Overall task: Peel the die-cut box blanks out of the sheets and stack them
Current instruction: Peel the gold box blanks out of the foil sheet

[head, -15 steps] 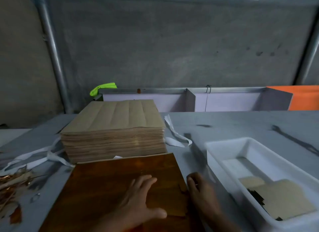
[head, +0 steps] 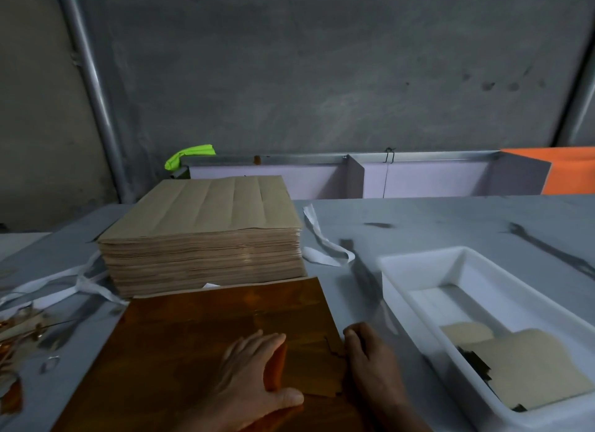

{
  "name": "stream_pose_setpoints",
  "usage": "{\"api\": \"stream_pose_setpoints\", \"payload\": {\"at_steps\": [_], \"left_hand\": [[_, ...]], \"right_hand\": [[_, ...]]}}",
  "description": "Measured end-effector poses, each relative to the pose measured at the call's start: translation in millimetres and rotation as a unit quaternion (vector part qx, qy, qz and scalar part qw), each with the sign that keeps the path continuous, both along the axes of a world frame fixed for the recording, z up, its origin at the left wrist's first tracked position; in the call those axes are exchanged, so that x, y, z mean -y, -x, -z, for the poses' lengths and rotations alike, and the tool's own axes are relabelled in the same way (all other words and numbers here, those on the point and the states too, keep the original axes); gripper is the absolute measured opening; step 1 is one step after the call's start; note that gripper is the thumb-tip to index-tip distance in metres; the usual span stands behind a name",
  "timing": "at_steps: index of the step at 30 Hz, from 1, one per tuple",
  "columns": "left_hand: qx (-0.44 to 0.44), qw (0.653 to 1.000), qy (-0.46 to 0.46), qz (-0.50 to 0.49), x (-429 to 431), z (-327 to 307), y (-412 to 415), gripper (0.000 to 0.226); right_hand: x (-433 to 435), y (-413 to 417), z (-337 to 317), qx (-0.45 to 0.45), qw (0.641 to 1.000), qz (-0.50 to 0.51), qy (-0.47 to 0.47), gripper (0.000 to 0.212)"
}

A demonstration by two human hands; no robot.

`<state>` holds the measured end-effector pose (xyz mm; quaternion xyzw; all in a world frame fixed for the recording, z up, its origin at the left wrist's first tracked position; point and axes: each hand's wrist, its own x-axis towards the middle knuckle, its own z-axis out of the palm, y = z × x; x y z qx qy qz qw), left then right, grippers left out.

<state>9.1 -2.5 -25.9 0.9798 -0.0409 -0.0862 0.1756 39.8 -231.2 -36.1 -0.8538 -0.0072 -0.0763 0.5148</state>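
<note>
A grey table (head: 450,219) carries a tall stack (head: 206,232) of brown kraft sheets, its top creased in long parallel lines. Just in front of the stack, touching its base, lies 1 glossy copper-brown sheet (head: 193,341), flat on the table. Right of the stack and well apart from it stands a white tray (head: 418,261); tan blanks (head: 528,370) lie flat in the tray's near end.

Both hands work in front of the stack. The left hand (head: 254,377) lies wide and flat on the sheet, fingers straight and spread, thumb out. The right hand (head: 373,367) sits at the sheet's right edge beside a jagged cut, fingers curled; whether they pinch the edge I cannot tell.

A white strip (head: 325,248) curls just right of the stack. Coppery scraps (head: 19,332) lie left of the stack.
</note>
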Motion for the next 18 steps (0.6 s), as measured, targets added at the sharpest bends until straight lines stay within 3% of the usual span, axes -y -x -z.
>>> {"api": "stream_pose_setpoints", "payload": {"at_steps": [10, 18], "left_hand": [[0.062, 0.998, 0.017, -0.009, 3, -6, 7, 0.115], [0.121, 0.993, -0.007, -0.013, 5, -5, 15, 0.119]], "right_hand": [[3, -2, 5, 0.015, 0.998, -0.059, 0.024, 0.016], [2, 0, 1, 0.029, 0.99, -0.111, 0.086, 0.042]]}}
